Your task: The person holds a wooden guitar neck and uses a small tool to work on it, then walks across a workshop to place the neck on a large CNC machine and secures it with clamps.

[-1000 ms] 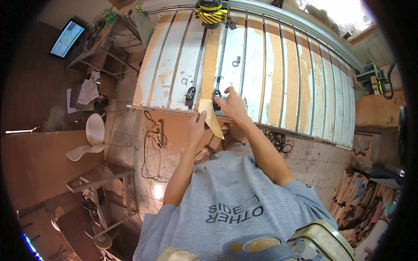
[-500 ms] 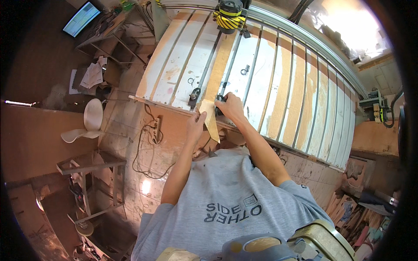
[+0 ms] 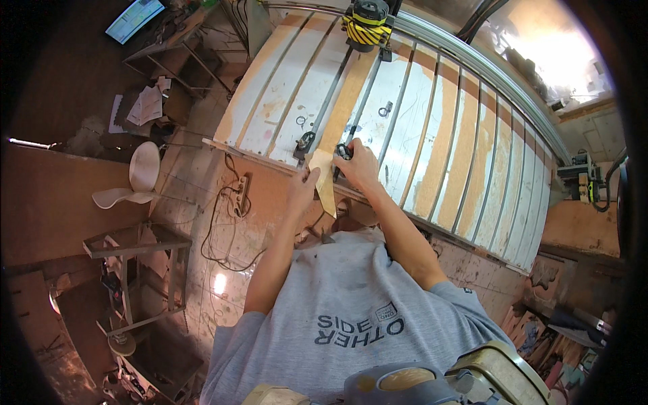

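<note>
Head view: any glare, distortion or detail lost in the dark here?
Head view: bright patch at upper right washed out white; smaller glare spot on the floor, left of the person. Head view: fisheye bends the long metal rail, and the corners go black. Head view: the dark clamp at the right hand shows little fine detail.

The left forearm (image 3: 271,260) is bare and rises toward half past twelve, and the right forearm (image 3: 403,226) slants toward eleven o'clock, so the two converge. Both hands are bare and close together but apart. The left hand (image 3: 302,189) has its thumb uppermost, pressed in a pinch. The right hand (image 3: 360,167) lies at two o'clock from it, back upward, thumb and forefinger bent toward nine o'clock.
</note>
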The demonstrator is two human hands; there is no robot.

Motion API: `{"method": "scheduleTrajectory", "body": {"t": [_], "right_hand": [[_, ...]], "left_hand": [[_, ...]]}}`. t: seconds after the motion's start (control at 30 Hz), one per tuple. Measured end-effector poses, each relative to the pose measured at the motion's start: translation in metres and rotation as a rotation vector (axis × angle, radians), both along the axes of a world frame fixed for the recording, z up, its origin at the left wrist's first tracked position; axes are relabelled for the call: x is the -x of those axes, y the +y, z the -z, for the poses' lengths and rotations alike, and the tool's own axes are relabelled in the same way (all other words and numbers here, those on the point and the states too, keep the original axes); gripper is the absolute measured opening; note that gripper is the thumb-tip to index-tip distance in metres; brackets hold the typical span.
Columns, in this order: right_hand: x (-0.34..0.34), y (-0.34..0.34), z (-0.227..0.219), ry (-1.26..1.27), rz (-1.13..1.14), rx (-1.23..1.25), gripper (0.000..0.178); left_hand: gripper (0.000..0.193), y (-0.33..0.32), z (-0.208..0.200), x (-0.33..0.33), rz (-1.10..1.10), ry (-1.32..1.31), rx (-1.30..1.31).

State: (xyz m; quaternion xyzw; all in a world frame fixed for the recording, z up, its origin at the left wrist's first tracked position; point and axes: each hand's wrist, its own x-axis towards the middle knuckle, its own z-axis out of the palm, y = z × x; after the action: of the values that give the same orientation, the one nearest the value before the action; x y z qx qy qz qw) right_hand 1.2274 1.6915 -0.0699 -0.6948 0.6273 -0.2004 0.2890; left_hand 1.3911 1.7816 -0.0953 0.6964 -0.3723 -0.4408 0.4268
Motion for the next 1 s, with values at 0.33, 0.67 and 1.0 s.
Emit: {"method": "scheduleTrajectory", "body": {"t": [0.33,0.67,1.0], "right_hand": [[0.003,-0.028,0.0,-0.14,-0.054,-0.391,0.032],[0.021,-0.027,0.011,-0.513,-0.135,-0.501,0.033],[0.039,-0.039,0.032,-0.626,-0.181,-0.645,0.029]], "left_hand": [[0.048,-0.001,0.0,-0.001,0.02,-0.041,-0.076],[0.053,-0.002,-0.008,-0.006,0.09,-0.126,-0.151],[0.069,-0.057,-0.055,0.014,0.666,-0.969,0.337]]}}
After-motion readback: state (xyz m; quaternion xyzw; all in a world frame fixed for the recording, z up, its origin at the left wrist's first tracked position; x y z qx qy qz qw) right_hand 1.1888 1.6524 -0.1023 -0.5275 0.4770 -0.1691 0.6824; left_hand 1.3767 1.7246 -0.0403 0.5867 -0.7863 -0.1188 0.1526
